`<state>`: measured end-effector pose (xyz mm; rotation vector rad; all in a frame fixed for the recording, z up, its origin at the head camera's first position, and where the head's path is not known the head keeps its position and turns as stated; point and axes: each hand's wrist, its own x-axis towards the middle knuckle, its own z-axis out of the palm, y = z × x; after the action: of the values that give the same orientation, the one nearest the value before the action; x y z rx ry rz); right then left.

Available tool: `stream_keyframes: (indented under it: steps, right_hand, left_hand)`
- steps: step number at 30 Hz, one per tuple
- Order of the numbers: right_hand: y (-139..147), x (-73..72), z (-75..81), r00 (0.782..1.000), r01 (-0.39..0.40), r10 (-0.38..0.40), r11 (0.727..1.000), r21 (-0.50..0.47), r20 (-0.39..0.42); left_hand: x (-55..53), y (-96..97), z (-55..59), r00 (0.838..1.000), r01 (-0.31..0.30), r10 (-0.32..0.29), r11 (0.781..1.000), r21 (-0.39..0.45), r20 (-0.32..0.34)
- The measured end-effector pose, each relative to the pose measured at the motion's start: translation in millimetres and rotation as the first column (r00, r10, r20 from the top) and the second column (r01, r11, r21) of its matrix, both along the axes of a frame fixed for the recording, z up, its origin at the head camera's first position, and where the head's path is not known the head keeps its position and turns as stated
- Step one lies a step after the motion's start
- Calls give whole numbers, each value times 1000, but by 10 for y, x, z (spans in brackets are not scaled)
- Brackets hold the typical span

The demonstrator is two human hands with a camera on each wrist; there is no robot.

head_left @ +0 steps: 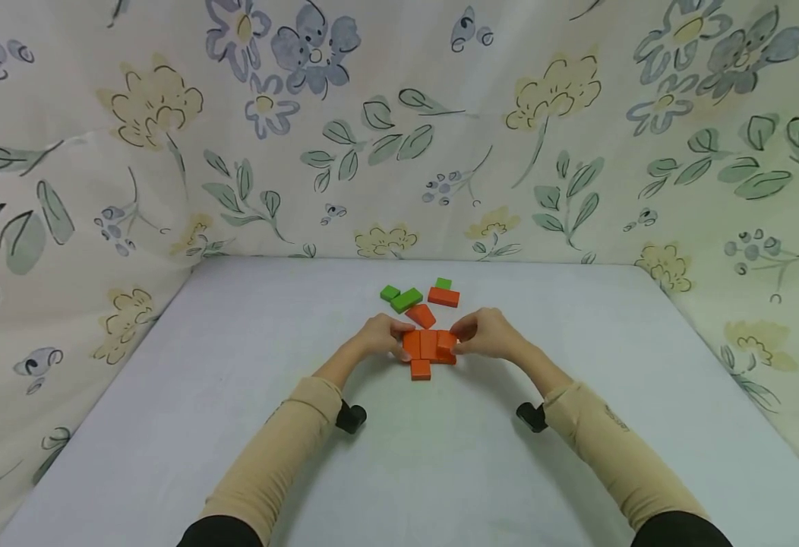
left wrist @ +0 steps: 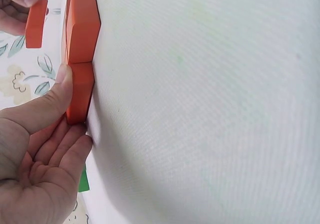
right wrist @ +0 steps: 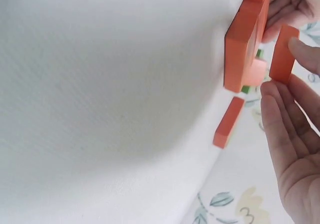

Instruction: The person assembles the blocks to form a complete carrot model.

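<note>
Several orange blocks lie joined in a row on the white table, and a small orange block juts out on the near side. At the row's left end my left hand holds the end block, thumb and fingers on its sides. My right hand pinches a flat orange block between thumb and fingertips. In both wrist views that block is raised off the table, apart from the row beneath it. From the head it overlaps the row's right end.
Behind the row lie an angular orange piece, an orange block, a long green block and small green blocks. The white table ends at a flowered cloth on the far side and both flanks.
</note>
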<state>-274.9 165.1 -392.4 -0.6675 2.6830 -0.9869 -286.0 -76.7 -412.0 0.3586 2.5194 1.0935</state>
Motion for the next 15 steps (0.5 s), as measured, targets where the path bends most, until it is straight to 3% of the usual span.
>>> stream_keyframes:
  steps: [7,15]
  right_hand:
    - [-62,156,23,991,-135,135,991,12,-9]
    - [-96,245,-49,984,-176,177,983,42,-19]
  left_hand:
    - [-9,-7,-4,1000,18,-18,1000,-3,-17]
    - [-10,-4,-15,1000,11,-11,1000,4,-23]
